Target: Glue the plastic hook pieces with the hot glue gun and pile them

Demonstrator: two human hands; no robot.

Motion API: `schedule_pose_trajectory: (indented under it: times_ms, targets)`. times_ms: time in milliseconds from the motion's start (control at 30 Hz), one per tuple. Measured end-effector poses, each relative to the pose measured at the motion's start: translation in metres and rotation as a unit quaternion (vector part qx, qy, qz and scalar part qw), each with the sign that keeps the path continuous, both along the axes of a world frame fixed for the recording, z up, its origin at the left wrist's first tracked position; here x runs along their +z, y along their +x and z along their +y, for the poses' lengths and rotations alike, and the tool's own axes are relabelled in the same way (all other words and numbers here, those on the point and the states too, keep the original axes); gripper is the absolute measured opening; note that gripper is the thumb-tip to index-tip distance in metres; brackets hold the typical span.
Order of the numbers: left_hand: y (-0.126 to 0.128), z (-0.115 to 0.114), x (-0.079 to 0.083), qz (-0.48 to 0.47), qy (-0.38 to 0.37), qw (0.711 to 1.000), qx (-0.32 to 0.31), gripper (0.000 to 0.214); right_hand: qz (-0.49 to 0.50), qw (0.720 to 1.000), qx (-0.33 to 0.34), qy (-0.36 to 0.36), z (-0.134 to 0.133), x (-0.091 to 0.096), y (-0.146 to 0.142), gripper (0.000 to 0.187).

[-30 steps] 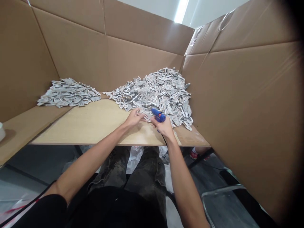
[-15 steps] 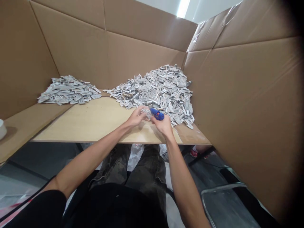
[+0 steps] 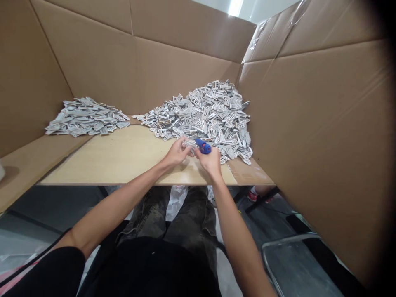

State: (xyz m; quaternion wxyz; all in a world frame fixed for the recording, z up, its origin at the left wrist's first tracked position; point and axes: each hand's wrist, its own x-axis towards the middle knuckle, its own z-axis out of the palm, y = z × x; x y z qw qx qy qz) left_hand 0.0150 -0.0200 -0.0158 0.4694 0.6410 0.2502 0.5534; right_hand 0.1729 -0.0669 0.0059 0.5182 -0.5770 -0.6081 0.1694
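Observation:
Above the light wooden board, my left hand (image 3: 177, 152) pinches a small grey flat piece (image 3: 190, 144) with slots cut through it. My right hand (image 3: 211, 161) is closed around a blue hand tool (image 3: 203, 145) with a red spot on its body; it looks like a utility knife, but its exact kind is unclear. The tool's front end points at the grey piece, and my two hands are almost touching. Just beyond them rises a large heap of similar slotted grey pieces (image 3: 213, 111). My fingers partly cover the held piece.
A smaller heap of flat grey pieces (image 3: 88, 117) lies at the back left. Tall cardboard walls (image 3: 185, 53) enclose the back and sides of the wooden board (image 3: 102, 159). A white round object (image 3: 1, 170) shows at the left edge. A chair (image 3: 297, 260) stands lower right.
The view has shifted slightly. Both hands keep their grip on the grey piece and the blue tool, and the tool has tilted a little against the piece.

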Motion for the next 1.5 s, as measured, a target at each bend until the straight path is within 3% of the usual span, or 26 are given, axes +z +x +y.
schedule_pose_trajectory:
  times_ms: [100,333,567,800,1133,1333,1500]
  targets:
    - [-0.001,0.002,-0.001,-0.011,-0.021,1.0,0.008,0.031,-0.045,0.998,-0.048,0.014,-0.004,0.002,-0.005,0.028]
    - [-0.002,0.003,0.001,-0.067,-0.065,0.996,-0.004,0.047,-0.101,0.99,-0.075,0.061,-0.005,-0.002,-0.009,0.031]
    - [-0.003,-0.003,0.003,-0.088,-0.083,0.992,-0.026,0.067,-0.046,0.997,-0.01,0.059,-0.005,0.0,-0.006,0.031]
    - [-0.004,-0.003,0.006,-0.099,-0.085,0.991,-0.02,0.059,0.014,0.997,0.055,0.053,-0.002,-0.001,-0.002,0.03]
    - [-0.003,-0.011,0.014,-0.07,-0.055,0.996,-0.017,0.059,0.103,0.992,0.059,0.043,0.001,-0.003,-0.008,0.026]
    - [-0.004,-0.007,0.014,-0.054,-0.04,0.998,0.015,0.038,0.095,0.994,0.048,0.038,-0.006,-0.001,-0.018,0.027]
    - [-0.011,0.004,0.011,-0.052,-0.078,0.994,0.057,0.021,0.07,0.993,0.039,0.085,-0.012,0.007,-0.012,0.046]
